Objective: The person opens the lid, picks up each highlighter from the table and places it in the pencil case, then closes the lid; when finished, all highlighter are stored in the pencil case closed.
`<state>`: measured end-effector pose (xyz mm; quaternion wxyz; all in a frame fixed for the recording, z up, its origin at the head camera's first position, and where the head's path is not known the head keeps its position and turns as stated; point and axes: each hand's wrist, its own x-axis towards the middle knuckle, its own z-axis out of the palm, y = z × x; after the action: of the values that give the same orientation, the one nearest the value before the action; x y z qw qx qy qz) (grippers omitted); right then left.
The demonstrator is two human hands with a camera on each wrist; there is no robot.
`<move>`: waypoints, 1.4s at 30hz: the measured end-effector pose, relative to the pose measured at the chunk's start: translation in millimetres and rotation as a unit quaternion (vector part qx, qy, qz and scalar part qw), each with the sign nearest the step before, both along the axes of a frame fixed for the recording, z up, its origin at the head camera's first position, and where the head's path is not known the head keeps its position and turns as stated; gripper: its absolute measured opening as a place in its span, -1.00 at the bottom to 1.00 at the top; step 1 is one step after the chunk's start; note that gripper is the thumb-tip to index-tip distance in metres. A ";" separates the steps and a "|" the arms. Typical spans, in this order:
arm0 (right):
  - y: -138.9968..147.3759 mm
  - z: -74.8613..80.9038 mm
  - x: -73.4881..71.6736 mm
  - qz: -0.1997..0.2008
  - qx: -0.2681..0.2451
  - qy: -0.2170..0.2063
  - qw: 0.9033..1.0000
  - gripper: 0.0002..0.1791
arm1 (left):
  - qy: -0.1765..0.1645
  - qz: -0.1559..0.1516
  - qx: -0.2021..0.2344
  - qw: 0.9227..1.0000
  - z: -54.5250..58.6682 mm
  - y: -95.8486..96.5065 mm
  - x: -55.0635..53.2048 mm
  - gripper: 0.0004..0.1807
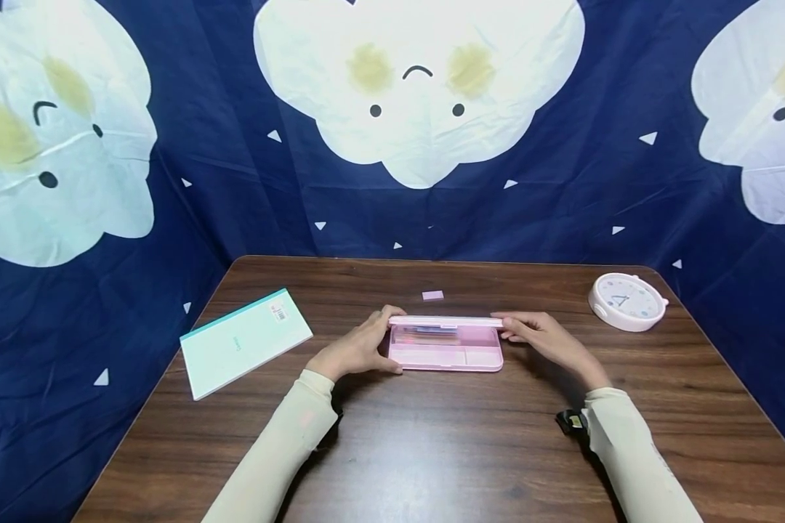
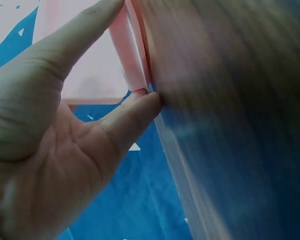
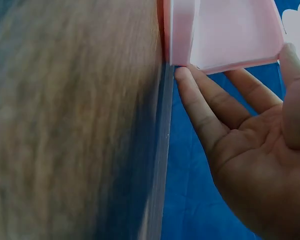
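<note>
A pink pencil case [image 1: 446, 357] lies on the table in the head view, its lid [image 1: 454, 321] raised along the back edge. Several pens or pencils [image 1: 425, 334] show in its rear compartment, partly covered by the lid. My left hand [image 1: 356, 350] grips the case's left end, thumb at the front corner and fingers at the back. At the other end, my right hand [image 1: 549, 343] holds the lid's right side, thumb on its edge. The right wrist view shows the fingers [image 3: 202, 112] at the end of the case, below the lid.
A mint-green notebook [image 1: 245, 345] lies at the left of the wooden table [image 1: 432, 450]. Behind the case is a small lilac block [image 1: 432, 296]. A white round clock [image 1: 628, 301] sits at the back right. Blue cloth [image 1: 432, 225] with cloud prints hangs around the table.
</note>
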<state>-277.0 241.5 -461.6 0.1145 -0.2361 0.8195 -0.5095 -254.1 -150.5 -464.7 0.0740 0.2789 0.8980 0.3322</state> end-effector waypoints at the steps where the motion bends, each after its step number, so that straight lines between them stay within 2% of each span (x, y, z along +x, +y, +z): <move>1: 1.7 -0.1 1.0 0.001 0.009 0.004 1.000 -0.55 | -0.014 0.002 -0.004 1.000 5.7 1.4 3.4 0.06; 7: 10.4 -1.2 6.6 0.007 0.087 0.056 0.995 -0.52 | -0.037 -0.001 -0.045 0.998 10.9 3.4 7.9 0.05; 11: 10.0 -3.3 6.0 0.015 0.110 0.063 0.992 -0.44 | -0.049 -0.004 -0.052 0.997 12.4 4.0 8.5 0.02; 16: 4.5 -2.4 4.8 0.022 0.139 0.086 0.986 -0.36 | -0.046 0.007 -0.060 0.997 12.7 3.9 8.5 -0.03; 21: 0.6 -1.9 5.7 0.029 0.152 0.099 0.983 -0.32 | -0.033 0.008 -0.066 0.997 11.3 4.1 7.5 -0.07; 34: -4.6 -2.3 8.7 0.019 0.163 0.130 0.978 -0.26 | -0.031 0.007 -0.074 0.997 11.9 5.1 5.8 -0.04; 42: -7.0 -1.1 10.8 0.005 0.172 0.132 0.976 -0.27 | -0.036 0.015 -0.066 0.997 12.3 6.0 6.8 -0.09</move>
<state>-266.2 234.5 -462.6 0.0467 -0.2826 0.9015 -0.3245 -247.2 -144.5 -452.5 0.1199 0.2472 0.9190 0.2829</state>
